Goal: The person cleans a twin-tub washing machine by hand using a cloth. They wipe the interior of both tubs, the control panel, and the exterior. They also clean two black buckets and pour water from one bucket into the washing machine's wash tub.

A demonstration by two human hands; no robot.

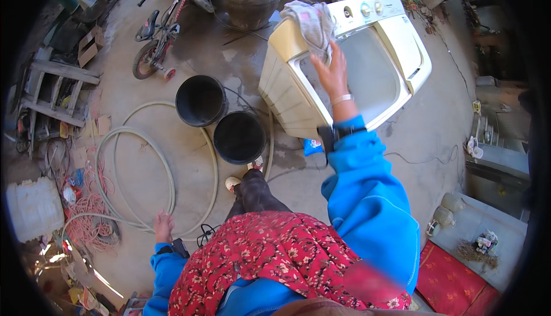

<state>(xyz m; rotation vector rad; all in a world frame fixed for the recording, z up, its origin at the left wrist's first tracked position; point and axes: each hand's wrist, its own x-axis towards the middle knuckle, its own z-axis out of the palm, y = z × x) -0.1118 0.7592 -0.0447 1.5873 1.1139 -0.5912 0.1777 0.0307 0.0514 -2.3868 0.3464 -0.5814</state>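
A white twin-tub washing machine (pixel 297 96) with yellowed corners stands at the upper right, its control knobs along the far edge. A greyish cloth with pink patches (pixel 308 23) is draped over its far left corner. My right hand (pixel 333 68) reaches over the tub, its fingertips at the lower end of the cloth; whether they grip it cannot be told. My left hand (pixel 163 225) hangs low at the left with fingers loosely curled, near a pale hose (pixel 172 187) coiled on the floor. Two black buckets (pixel 200 101) (pixel 239 137) stand side by side left of the machine.
A small bicycle (pixel 157 40) and a large clay jar (pixel 252 2) are at the far side. Wooden frames (pixel 60 71), tangled pink rope (pixel 86 212) and a white plastic container (pixel 34 208) lie left. A blue packet (pixel 313 147) sits by the machine; a cable crosses the floor at right.
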